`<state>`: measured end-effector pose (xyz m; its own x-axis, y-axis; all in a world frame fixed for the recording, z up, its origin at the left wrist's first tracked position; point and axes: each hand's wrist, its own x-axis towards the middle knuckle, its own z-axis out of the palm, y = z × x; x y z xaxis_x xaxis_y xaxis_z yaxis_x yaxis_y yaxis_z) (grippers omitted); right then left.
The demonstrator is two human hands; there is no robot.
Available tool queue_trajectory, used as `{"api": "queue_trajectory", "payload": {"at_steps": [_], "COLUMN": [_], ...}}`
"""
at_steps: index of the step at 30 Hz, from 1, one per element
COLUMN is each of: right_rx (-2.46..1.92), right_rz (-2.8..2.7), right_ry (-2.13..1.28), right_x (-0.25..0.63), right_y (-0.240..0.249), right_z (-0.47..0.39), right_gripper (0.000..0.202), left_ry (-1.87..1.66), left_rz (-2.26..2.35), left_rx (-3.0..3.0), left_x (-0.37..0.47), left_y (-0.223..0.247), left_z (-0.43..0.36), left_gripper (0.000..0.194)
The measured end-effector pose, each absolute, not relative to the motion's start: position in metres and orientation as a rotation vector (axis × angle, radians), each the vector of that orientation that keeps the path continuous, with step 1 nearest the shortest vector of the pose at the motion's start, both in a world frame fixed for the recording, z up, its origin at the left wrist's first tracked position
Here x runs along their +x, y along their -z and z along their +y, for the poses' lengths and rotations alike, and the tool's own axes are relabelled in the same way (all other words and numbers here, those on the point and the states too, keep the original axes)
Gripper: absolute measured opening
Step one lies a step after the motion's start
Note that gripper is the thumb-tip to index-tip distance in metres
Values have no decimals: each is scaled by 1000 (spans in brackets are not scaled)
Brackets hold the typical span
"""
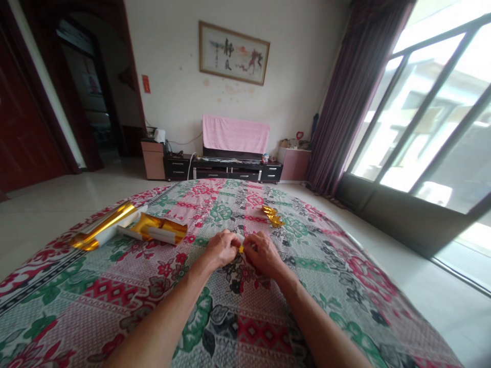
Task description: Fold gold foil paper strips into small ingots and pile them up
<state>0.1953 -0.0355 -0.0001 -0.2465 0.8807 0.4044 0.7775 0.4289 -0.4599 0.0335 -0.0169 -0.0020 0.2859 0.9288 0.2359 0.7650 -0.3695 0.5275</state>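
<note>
My left hand (221,247) and my right hand (263,250) meet over the middle of the flowered cloth. Between their fingertips is a small piece of gold foil paper (241,249), its pale side partly showing. Both hands have their fingers closed on it, and most of the piece is hidden by them. Several folded gold paper shapes (273,216) lie in a row just beyond my right hand. Off to the left of my left hand are curled sheets of gold foil paper (153,228) with white undersides, and a rolled gold sheet (105,225) beside them.
The round table is covered with a red, green and grey flowered tablecloth (161,306). Beyond it stands a low black cabinet (178,167) with a pink cloth (236,134) draped above it. A purple curtain (345,97) and large windows are on the right, a doorway on the left.
</note>
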Motion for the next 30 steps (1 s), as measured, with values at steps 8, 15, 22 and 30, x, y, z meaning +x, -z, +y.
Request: {"api": "queue_trajectory", "payload": {"at_steps": [8, 15, 22, 30], "right_rx": [-1216, -1244, -1245, -1192], "right_rz": [-2017, -2229, -2265, -2297], "right_ry": [-129, -121, -127, -104], "right_x": [195, 195, 195, 190], "right_y": [7, 1, -1, -7], "right_z": [-29, -30, -31, -36], "right_gripper": [37, 48, 42, 29], "left_ry": [-725, -814, -834, -954], "left_rz": [1502, 1250, 1129, 1279], "left_rx": [2275, 2399, 2443, 2484], "left_x": [34, 25, 19, 14], "left_y": [-10, -11, -12, -4], "left_z": [-24, -23, -25, -19], "left_gripper": [15, 21, 26, 20]}}
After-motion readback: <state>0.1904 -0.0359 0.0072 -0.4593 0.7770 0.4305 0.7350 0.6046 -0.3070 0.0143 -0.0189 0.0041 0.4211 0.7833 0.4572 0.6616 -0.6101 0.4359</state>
